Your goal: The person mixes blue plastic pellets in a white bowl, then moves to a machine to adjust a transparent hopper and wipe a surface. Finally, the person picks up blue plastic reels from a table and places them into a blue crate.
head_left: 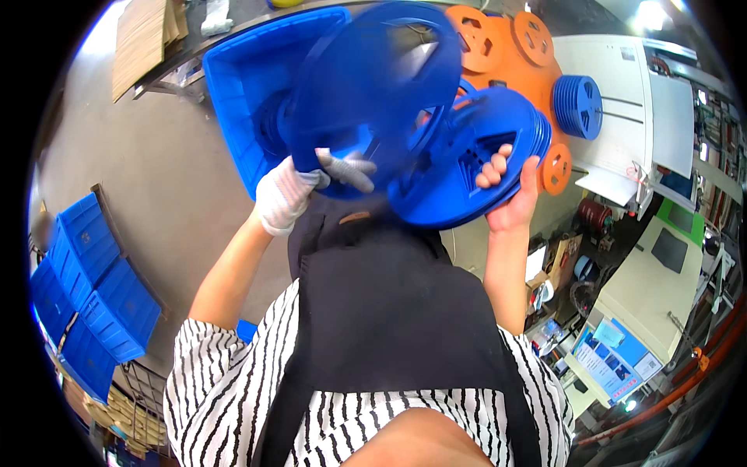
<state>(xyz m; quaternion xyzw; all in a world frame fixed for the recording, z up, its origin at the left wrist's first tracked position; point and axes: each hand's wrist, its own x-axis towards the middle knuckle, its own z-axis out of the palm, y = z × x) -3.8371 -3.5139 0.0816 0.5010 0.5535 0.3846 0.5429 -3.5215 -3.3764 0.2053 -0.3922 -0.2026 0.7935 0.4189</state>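
Observation:
My left hand [286,194], in a white knit glove, grips the lower edge of a large blue slotted disc [327,101], which looks like a reel flange. The disc is tilted up and smeared by motion. My bare right hand [513,191] is wrapped round the edge of a stack of similar blue reel flanges [447,198], fingers in a cut-out and thumb on the rim. The raised disc partly covers this stack; whether they touch I cannot tell. Behind the raised disc, a blue crate [233,101] holds more blue round parts.
Beyond my right hand stands an orange machine table [506,66] with orange slotted discs [533,39]. Another blue disc stack [576,107] sits on rods by a white panel [618,86]. Blue bins [117,311] are stacked at the left. A workbench [194,39] with cardboard is at the far left.

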